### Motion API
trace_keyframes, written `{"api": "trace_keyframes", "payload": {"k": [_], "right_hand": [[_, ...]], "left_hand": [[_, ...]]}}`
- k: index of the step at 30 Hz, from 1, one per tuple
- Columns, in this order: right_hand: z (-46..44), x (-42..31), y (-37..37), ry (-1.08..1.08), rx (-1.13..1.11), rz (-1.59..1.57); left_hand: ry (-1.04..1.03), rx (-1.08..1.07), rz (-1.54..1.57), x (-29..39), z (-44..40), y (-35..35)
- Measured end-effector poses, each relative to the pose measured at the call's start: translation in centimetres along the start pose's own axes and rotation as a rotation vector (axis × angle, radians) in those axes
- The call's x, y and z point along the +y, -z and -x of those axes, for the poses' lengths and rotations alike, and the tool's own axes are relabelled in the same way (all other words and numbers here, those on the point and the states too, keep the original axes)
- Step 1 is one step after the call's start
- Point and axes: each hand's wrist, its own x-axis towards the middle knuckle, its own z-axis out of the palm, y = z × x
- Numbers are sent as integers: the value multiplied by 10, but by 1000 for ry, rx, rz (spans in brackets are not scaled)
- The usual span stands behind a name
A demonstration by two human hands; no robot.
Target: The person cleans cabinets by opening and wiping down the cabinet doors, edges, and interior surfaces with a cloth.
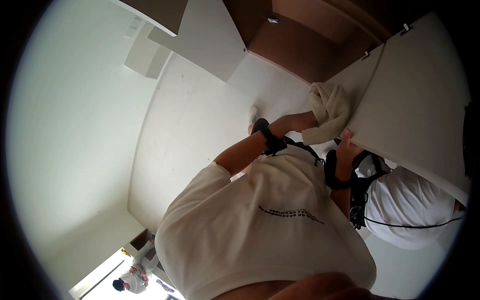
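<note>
My left hand (302,121) reaches across and holds a crumpled cream cloth (331,107), whose folds cover its fingers. The cloth lies against the pale cabinet door (410,105). Just below the cloth, my right hand (348,146) grips the near edge of that door, with the thumb on its face and the other fingers hidden behind it. Both wrists wear black straps.
An open brown cabinet (300,47) stands at the top, with another pale door (200,37) on its left. Close by on the right is a person in a white shirt (410,210). Another person (132,280) is far off at the lower left.
</note>
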Motion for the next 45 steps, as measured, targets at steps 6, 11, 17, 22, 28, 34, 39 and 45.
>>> {"api": "trace_keyframes", "payload": {"k": [6,11,17,22,28,34,39,45], "right_hand": [[6,6,2,61,-26,-38],[10,1,-2,23,16,-141],[14,-2,-4,73,40,-130],[9,-12,-4,172,105,195],[4,-26,-6,216,155,270],[12,-30,-7,27,260,272],[85,-3,-24,-446,281,271],[143,-36,-109,-964,-297,-126]], "left_hand": [[9,-26,-84,41,10,-15],[-120,149,-93,39,15,-37],[115,-91,-244,-21,21,-13],[19,-107,-274,0,14,0],[-133,7,-301,43,23,-15],[245,-530,-722,-9,52,25],[219,-501,-839,63,113,83],[-3,-184,-999,71,177,134]]}}
